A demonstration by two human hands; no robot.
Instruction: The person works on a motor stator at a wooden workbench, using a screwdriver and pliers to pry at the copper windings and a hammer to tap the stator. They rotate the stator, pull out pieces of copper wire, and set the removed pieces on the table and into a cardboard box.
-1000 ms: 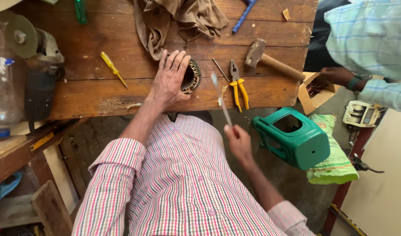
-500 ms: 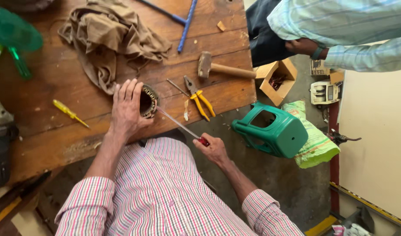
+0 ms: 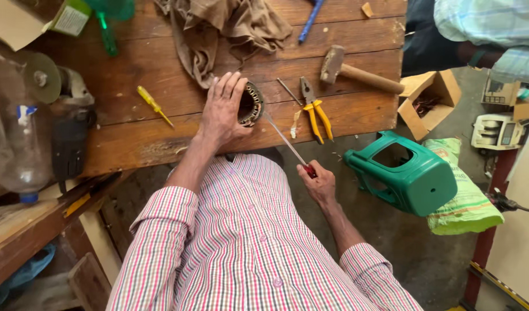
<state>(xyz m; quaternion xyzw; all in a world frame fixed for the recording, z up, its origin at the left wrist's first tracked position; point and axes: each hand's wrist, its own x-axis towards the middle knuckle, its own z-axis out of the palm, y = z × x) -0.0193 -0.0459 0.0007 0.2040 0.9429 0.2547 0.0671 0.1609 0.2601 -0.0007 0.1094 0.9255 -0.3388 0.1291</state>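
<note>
screwdriver tip moved to stator rim | right hand grip pinching handle | left hand spread, steadying near table edge

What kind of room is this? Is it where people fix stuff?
Probably a repair workshop: a worn wooden workbench holds a hammer, yellow-handled pliers and an angle grinder.

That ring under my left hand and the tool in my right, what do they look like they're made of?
Ring: looks like dull grey metal with coppery wire windings inside, by the striped edge and brown strands. Screwdriver: thin bright steel shaft, glossy red handle, probably plastic, mostly hidden in the right hand. The left hand steadies the ring.
</note>
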